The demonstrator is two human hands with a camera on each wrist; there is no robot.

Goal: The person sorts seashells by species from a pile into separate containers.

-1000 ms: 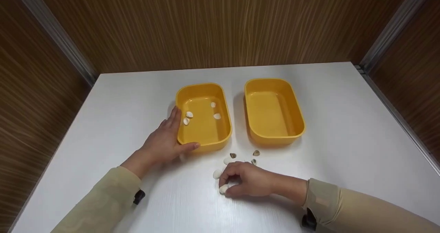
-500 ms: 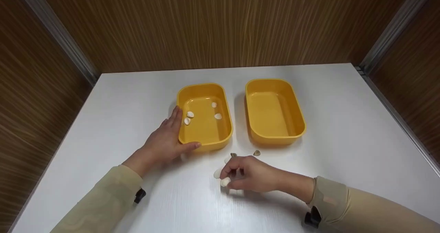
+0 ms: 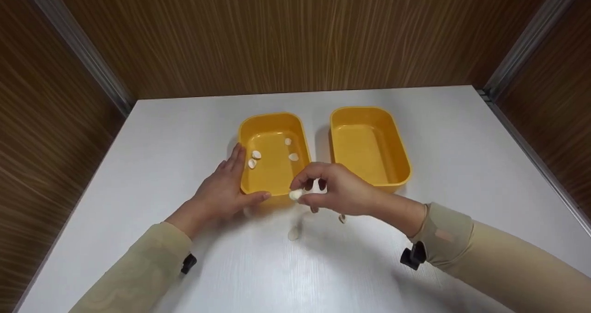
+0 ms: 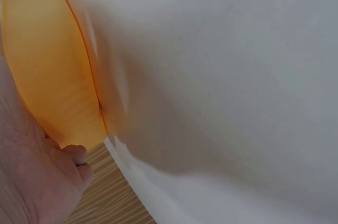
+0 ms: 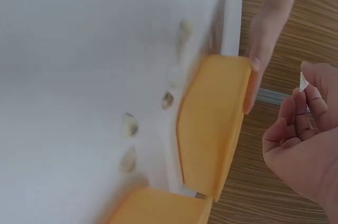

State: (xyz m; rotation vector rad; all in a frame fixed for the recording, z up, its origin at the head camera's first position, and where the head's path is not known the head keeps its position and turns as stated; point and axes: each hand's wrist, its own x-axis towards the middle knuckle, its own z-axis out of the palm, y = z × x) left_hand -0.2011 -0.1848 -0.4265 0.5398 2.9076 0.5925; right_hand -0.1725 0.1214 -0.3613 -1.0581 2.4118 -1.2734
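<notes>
My right hand [image 3: 344,188] pinches a small white seashell [image 3: 296,194] between thumb and fingertips, over the near right corner of the left yellow container [image 3: 272,179]. In the right wrist view, the pinched shell shows fine ridges. My left hand [image 3: 217,188] rests against that container, its straight fingers along the left wall and its thumb across the front rim. Several white shells [image 3: 256,154] lie inside it. On the white table in front, a pale shell [image 3: 294,232] and a brownish shell [image 3: 342,218] show; others are partly hidden beneath my right hand.
A second yellow container [image 3: 362,147] stands to the right of the first, a narrow gap between them. In the right wrist view, brown-and-white shells [image 5: 130,125] lie scattered before both containers. Wood-grain panels [image 3: 295,36] rise behind the table and at its sides.
My right hand has lifted the white shell off the table and carried it forward to the left container's near right corner. My left hand stays in place.
</notes>
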